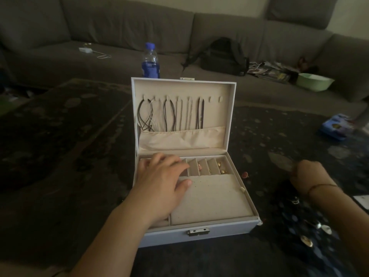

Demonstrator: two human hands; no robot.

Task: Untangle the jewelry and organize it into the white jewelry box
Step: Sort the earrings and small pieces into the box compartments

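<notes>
The white jewelry box [199, 233] stands open on a dark patterned surface. Several cord necklaces [169, 114] hang from hooks inside its lid. Gold and pink earrings [221, 168] lie in the small compartments at the back of the tray. My left hand [161, 180] rests flat on the left side of the tray, fingers over the ring rolls. My right hand [307, 172] is off to the right of the box, fingers curled; it is blurred and I cannot tell what it pinches. A small red piece [245, 174] lies beside the box.
A dark cloth [299, 220] with gold and silver jewelry pieces on it lies at the right. A blue-capped water bottle [150, 61] stands behind the box. A black bag [225, 56], a green bowl [314, 81] and papers sit on the grey sofa. A blue packet [336, 126] lies far right.
</notes>
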